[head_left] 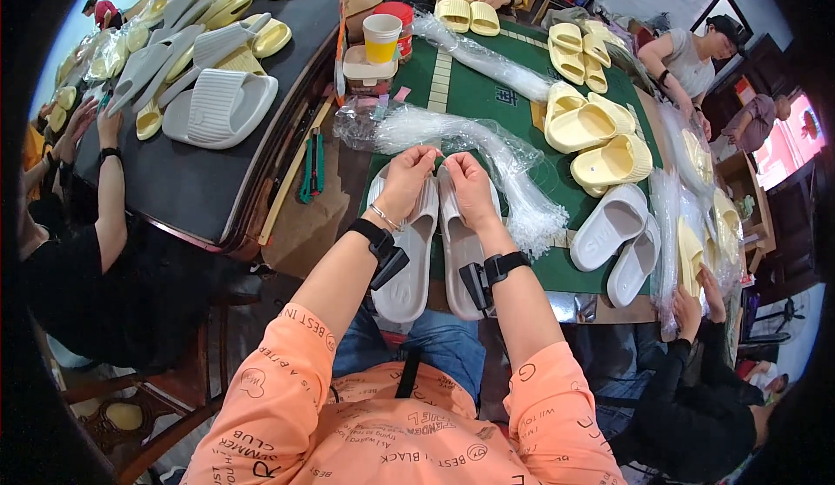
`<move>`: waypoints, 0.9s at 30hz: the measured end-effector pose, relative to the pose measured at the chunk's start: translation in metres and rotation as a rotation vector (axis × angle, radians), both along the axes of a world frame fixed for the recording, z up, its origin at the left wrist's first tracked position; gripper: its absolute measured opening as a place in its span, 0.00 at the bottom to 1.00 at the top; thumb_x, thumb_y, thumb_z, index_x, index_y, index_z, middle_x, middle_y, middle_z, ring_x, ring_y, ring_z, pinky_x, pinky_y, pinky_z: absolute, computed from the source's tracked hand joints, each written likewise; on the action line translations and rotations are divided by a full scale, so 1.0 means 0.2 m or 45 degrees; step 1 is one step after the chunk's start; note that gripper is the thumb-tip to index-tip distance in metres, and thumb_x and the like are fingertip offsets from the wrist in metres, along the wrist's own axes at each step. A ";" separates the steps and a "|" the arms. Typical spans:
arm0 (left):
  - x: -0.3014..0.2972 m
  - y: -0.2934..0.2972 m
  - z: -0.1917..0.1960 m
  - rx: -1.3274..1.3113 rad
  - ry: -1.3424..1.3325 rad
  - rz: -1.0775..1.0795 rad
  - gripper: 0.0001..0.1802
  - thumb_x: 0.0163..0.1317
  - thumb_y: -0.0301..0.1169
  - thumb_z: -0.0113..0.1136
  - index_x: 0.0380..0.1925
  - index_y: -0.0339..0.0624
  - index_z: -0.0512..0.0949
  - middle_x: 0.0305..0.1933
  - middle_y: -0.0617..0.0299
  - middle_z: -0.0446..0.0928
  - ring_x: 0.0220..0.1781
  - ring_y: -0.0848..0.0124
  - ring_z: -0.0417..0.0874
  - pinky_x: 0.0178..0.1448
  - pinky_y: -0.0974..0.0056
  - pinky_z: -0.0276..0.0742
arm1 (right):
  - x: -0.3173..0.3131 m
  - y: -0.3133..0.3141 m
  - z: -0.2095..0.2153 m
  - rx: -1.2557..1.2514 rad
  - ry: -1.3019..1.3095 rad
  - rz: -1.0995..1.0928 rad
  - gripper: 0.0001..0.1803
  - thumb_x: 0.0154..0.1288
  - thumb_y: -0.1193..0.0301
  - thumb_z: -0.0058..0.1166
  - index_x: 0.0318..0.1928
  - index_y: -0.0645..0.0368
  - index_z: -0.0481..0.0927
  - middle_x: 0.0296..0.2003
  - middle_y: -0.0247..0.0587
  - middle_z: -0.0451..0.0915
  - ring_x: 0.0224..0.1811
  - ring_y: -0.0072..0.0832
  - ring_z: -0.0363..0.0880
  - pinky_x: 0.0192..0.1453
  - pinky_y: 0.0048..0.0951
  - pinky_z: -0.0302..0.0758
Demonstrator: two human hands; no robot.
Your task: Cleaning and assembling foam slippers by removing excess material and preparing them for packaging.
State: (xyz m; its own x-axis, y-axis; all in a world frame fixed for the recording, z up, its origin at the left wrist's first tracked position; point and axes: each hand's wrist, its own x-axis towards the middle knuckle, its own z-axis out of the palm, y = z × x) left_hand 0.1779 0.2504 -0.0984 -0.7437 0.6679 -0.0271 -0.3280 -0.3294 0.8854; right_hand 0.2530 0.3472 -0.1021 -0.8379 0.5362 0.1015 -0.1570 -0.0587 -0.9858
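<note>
Two grey ribbed-strap slides lie side by side before me, the left slide (414,254) and the right slide (457,233), toes pointing away and heels over the table's near edge. Above their straps, my left hand (407,183) and my right hand (470,189) meet almost fingertip to fingertip, each closed in a pinch. Whatever sits between the fingertips is too small to make out. Just beyond the hands, a bundle of clear plastic strands (474,141) in a thin bag spreads over the green table top (531,263), its ends fanning out to the right.
Right of me lie a grey slide pair (613,237) and several cream-yellow slides (600,133). Another strand bundle (487,63) lies farther off. A teal cutter (313,167) and a yellow-white cup (383,40) are on the left. Co-workers' hands (700,307) handle bagged slides at right.
</note>
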 end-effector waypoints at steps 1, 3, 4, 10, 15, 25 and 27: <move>0.00 0.00 0.01 -0.025 0.014 0.009 0.07 0.60 0.28 0.48 0.30 0.38 0.75 0.21 0.74 0.66 0.23 0.85 0.61 0.28 0.79 0.59 | 0.00 0.00 0.00 0.019 -0.002 -0.010 0.06 0.61 0.71 0.46 0.31 0.60 0.71 0.24 0.23 0.67 0.26 0.11 0.60 0.31 0.14 0.60; 0.00 0.01 0.01 -0.049 0.030 0.019 0.07 0.60 0.28 0.48 0.30 0.38 0.75 0.21 0.74 0.66 0.23 0.84 0.62 0.29 0.79 0.59 | -0.01 0.01 0.00 0.038 -0.002 -0.020 0.06 0.61 0.71 0.46 0.31 0.60 0.71 0.24 0.23 0.67 0.26 0.11 0.60 0.30 0.14 0.60; 0.00 0.01 0.01 -0.078 0.075 0.021 0.07 0.59 0.29 0.49 0.32 0.38 0.74 0.22 0.74 0.66 0.24 0.85 0.62 0.29 0.79 0.59 | -0.01 0.00 0.01 0.032 0.004 -0.010 0.06 0.61 0.71 0.46 0.31 0.60 0.71 0.24 0.23 0.67 0.26 0.11 0.60 0.30 0.14 0.60; 0.05 0.04 0.04 -0.343 0.466 0.093 0.13 0.57 0.32 0.52 0.39 0.33 0.75 0.33 0.65 0.76 0.35 0.79 0.72 0.41 0.74 0.68 | 0.01 0.04 -0.05 0.176 0.030 -0.153 0.08 0.62 0.67 0.43 0.32 0.57 0.72 0.25 0.24 0.69 0.28 0.13 0.65 0.32 0.18 0.65; 0.02 -0.06 0.05 -0.263 0.160 0.074 0.12 0.57 0.29 0.52 0.39 0.35 0.75 0.27 0.71 0.72 0.27 0.86 0.66 0.29 0.80 0.60 | -0.05 -0.02 -0.07 0.282 -0.009 -0.077 0.09 0.61 0.66 0.44 0.32 0.59 0.69 0.25 0.25 0.66 0.28 0.14 0.61 0.32 0.18 0.63; 0.02 0.01 0.05 -0.187 0.018 -0.048 0.07 0.55 0.27 0.54 0.33 0.36 0.75 0.24 0.73 0.71 0.23 0.85 0.65 0.27 0.80 0.61 | 0.00 0.03 -0.05 0.109 -0.007 -0.036 0.06 0.61 0.70 0.44 0.30 0.58 0.69 0.23 0.22 0.64 0.25 0.11 0.58 0.27 0.14 0.58; 0.01 0.00 0.05 -0.194 0.020 -0.041 0.06 0.55 0.27 0.55 0.32 0.37 0.76 0.24 0.74 0.71 0.22 0.86 0.64 0.26 0.80 0.60 | -0.01 0.02 -0.05 0.076 -0.034 -0.020 0.06 0.61 0.70 0.44 0.30 0.58 0.69 0.23 0.22 0.64 0.25 0.11 0.58 0.27 0.14 0.58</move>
